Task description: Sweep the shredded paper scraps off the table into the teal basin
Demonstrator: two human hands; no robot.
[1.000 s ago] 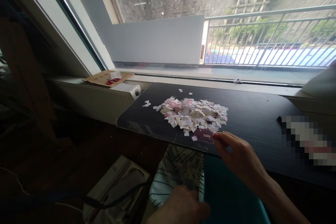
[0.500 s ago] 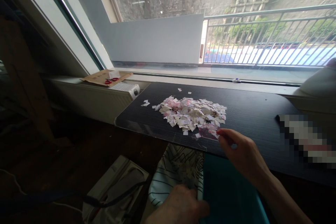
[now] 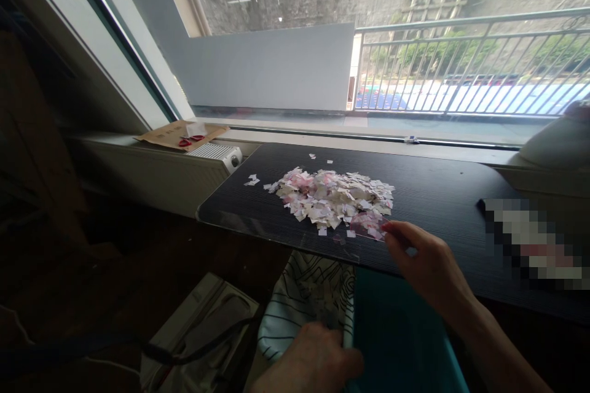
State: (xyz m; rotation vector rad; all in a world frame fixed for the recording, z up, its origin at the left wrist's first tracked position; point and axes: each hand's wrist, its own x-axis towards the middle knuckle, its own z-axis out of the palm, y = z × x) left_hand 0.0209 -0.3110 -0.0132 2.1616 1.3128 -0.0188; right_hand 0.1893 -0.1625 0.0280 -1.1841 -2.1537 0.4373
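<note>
My right hand pinches the edge of a clear pinkish plastic sheet close to the table top. That sheet lies against the near right edge of a heap of small white and pink paper scraps on the black table. Below the table's front edge, my left hand is closed on the near rim of a pale fabric bag with black lines. Paper scraps show inside the bag, which opens up towards the table edge. The left fingertips are partly hidden.
A teal bin stands right of the bag, under the table. Red-handled scissors lie on brown cardboard on the sill. A blurred-out item lies at the table's right. A white box sits low left.
The plastic sheet has shifted slightly at the near edge of the heap, with my right hand still pinching it. My left hand stays on the bag; the whole view has drifted a little.
</note>
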